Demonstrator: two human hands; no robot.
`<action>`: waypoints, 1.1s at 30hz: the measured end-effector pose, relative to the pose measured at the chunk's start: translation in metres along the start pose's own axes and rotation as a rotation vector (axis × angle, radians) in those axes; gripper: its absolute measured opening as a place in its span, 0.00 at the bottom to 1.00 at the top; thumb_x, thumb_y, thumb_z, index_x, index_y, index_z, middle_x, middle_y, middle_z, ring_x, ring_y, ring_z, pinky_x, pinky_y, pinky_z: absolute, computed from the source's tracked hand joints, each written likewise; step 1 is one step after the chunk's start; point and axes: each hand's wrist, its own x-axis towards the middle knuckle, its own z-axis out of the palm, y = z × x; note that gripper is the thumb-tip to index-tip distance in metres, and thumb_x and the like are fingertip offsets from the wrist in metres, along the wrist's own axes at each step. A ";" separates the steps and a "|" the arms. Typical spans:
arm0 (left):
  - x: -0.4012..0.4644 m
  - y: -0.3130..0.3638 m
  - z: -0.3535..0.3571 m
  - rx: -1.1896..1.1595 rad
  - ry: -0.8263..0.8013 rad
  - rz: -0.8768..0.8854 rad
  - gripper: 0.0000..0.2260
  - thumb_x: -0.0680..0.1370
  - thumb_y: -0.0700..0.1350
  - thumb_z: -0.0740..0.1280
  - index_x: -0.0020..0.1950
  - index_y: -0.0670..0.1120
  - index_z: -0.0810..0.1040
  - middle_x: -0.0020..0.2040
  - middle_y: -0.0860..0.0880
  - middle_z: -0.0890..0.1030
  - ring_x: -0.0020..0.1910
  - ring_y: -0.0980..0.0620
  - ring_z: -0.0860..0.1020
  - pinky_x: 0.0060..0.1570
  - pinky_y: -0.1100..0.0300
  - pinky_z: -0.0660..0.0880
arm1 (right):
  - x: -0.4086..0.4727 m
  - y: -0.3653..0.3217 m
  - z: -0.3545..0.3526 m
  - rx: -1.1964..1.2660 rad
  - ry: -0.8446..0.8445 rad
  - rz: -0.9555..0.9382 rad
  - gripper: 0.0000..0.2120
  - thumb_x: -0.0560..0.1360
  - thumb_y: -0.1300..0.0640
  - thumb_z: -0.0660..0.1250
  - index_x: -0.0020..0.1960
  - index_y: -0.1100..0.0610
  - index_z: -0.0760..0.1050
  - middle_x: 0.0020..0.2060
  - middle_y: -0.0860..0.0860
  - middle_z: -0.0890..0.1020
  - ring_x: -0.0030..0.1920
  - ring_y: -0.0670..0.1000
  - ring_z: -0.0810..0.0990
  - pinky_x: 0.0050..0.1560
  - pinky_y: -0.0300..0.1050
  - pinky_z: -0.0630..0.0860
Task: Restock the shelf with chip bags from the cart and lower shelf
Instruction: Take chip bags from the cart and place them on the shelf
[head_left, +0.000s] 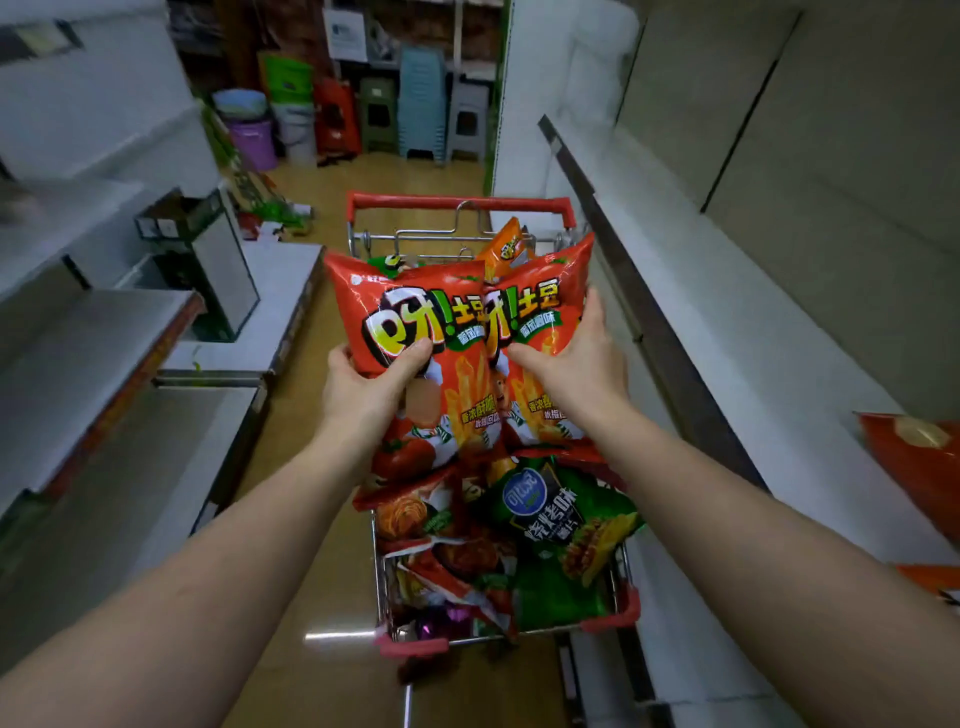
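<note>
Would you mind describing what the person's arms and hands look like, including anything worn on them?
Both forearms are bare as far as the frame shows: no sleeves, gloves, watch or bracelets. The left hand and right hand show no rings on their visible parts.

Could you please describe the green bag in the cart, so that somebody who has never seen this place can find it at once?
Find the red-rimmed wire shopping cart in the aisle. Below the two red tomato-flavour chip bags that the hands hold up, on the cart's right side, lies the glossy green chip bag. It alone is green with a blue rounded logo; its neighbours are mostly red.
</note>
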 end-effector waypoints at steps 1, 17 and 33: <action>-0.007 0.008 -0.001 -0.003 -0.015 0.022 0.47 0.54 0.67 0.77 0.67 0.49 0.68 0.57 0.50 0.80 0.53 0.49 0.81 0.54 0.49 0.77 | -0.007 -0.004 -0.007 0.017 0.030 -0.012 0.45 0.66 0.46 0.75 0.75 0.52 0.54 0.64 0.52 0.75 0.62 0.55 0.74 0.61 0.51 0.72; -0.095 0.129 0.038 -0.010 -0.152 0.357 0.16 0.67 0.58 0.75 0.45 0.57 0.70 0.49 0.53 0.79 0.51 0.47 0.79 0.57 0.46 0.76 | -0.074 -0.046 -0.163 0.097 0.378 -0.165 0.40 0.68 0.47 0.73 0.74 0.47 0.56 0.61 0.48 0.77 0.59 0.53 0.76 0.51 0.43 0.69; -0.146 0.206 0.091 -0.074 -0.191 0.592 0.31 0.70 0.55 0.73 0.69 0.47 0.67 0.58 0.50 0.77 0.57 0.48 0.77 0.59 0.46 0.75 | -0.094 -0.063 -0.264 0.038 0.578 -0.213 0.44 0.68 0.46 0.73 0.75 0.50 0.51 0.66 0.51 0.71 0.64 0.54 0.72 0.60 0.51 0.71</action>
